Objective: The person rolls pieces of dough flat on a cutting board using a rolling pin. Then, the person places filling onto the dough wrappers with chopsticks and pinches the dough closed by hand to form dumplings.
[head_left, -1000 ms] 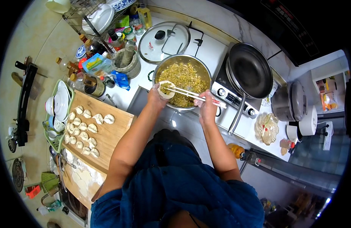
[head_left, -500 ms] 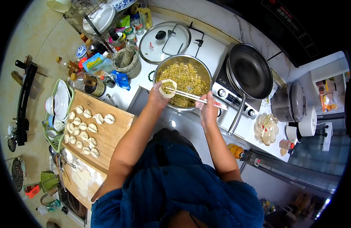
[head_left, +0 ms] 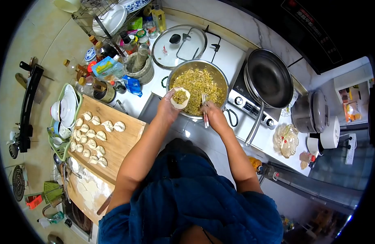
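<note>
On the fingers of my left hand [head_left: 168,106] rests a round dumpling wrapper [head_left: 183,104] with a mound of chopped filling [head_left: 179,96] on it. My right hand [head_left: 213,112] is closed around a pair of chopsticks [head_left: 205,115], whose tips reach down into the filling at the near right of the metal bowl [head_left: 225,77]. Both hands are over the bowl's near rim. To the left, several folded dumplings [head_left: 101,136] lie in rows on a wooden board [head_left: 124,138].
A frying pan [head_left: 270,77] stands on the induction cooker to the right. Behind the bowl lies a glass lid [head_left: 165,49]; left of it are a stone mortar [head_left: 144,75] and several bottles. Flat wrappers [head_left: 88,191] lie on a floured board at lower left.
The chopsticks have left the wrapper and swung round to point into the filling in the bowl. My right hand has moved left. More filling shows on the wrapper.
</note>
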Action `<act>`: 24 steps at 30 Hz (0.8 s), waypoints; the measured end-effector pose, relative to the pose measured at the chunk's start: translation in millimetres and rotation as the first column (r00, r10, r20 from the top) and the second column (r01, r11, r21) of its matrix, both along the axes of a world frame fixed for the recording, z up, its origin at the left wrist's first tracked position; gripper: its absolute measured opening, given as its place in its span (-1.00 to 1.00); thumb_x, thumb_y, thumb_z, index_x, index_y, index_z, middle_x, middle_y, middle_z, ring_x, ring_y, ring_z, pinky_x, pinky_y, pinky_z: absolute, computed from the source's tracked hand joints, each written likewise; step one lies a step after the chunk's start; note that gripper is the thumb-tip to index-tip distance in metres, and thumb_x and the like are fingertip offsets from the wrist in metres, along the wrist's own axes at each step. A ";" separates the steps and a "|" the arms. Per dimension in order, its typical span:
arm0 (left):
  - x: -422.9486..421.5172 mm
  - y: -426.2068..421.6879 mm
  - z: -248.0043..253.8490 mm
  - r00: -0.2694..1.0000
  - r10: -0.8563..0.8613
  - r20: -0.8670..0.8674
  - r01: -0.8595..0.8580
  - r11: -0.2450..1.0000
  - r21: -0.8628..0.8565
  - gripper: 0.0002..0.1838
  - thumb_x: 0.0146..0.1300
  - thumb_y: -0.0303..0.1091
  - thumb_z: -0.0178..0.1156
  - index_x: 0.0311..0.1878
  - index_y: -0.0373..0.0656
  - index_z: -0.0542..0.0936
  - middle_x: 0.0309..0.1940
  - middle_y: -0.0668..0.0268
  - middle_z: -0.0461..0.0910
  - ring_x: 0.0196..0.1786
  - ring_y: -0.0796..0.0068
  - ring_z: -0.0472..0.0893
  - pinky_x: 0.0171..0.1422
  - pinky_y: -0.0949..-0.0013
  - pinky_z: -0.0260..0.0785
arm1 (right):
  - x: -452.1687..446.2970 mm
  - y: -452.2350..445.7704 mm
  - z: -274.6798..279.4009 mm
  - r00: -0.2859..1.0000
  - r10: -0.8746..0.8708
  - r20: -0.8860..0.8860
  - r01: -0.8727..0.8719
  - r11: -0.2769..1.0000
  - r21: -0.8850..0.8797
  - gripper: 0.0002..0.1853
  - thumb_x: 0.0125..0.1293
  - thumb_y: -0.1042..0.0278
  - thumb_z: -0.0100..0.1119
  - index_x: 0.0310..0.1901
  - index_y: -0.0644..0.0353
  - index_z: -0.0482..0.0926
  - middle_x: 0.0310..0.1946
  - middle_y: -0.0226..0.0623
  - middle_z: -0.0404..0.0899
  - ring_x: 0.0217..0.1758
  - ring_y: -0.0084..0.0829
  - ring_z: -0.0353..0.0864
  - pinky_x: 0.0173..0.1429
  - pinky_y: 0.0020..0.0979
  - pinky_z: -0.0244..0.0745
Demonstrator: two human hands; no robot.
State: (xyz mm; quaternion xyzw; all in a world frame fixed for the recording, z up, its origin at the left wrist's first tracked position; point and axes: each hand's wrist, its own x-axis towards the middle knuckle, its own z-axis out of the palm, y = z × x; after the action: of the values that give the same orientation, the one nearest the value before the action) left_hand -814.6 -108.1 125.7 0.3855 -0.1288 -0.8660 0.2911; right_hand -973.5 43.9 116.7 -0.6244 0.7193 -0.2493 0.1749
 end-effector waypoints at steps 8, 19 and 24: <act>0.4 13.6 -1.9 0.998 -0.019 -0.065 0.017 0.999 -0.028 -0.60 0.46 -0.20 0.01 0.24 -0.20 0.44 0.17 0.12 0.56 0.22 0.14 0.56 0.35 0.00 0.39 | 32.2 -25.3 28.4 0.960 -0.272 0.064 0.272 0.852 -0.447 -0.71 0.20 0.53 0.23 -0.02 0.24 0.67 -0.15 -0.05 0.61 -0.04 -0.04 0.60 0.13 -0.14 0.49; 4.1 21.8 11.8 0.999 -0.026 -0.028 0.025 0.999 -0.023 -0.62 0.51 -0.21 -0.09 0.27 -0.17 0.41 0.17 0.11 0.55 0.22 0.16 0.55 0.34 0.02 0.39 | 39.0 -23.5 50.6 0.984 -0.064 -0.168 -0.029 0.865 -0.500 -0.72 0.14 0.48 0.23 -0.07 0.14 0.67 -0.14 -0.22 0.63 -0.03 -0.18 0.60 0.07 -0.18 0.50; 7.8 20.3 10.1 0.995 -0.060 -0.075 0.058 0.998 -0.022 -0.63 0.51 -0.22 -0.07 0.28 -0.15 0.41 0.16 0.11 0.55 0.21 0.19 0.56 0.32 0.06 0.41 | 39.7 -19.7 50.1 0.947 0.044 -0.319 -0.208 0.841 -0.499 -0.73 0.13 0.43 0.21 -0.10 0.13 0.66 -0.06 -0.25 0.61 -0.04 -0.18 0.60 0.03 -0.18 0.52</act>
State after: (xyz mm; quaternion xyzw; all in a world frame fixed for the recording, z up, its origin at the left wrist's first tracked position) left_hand -806.8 -87.9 135.8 0.3457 -0.1378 -0.8869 0.2738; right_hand -933.8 24.2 166.8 -0.7247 0.5980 -0.3288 -0.0958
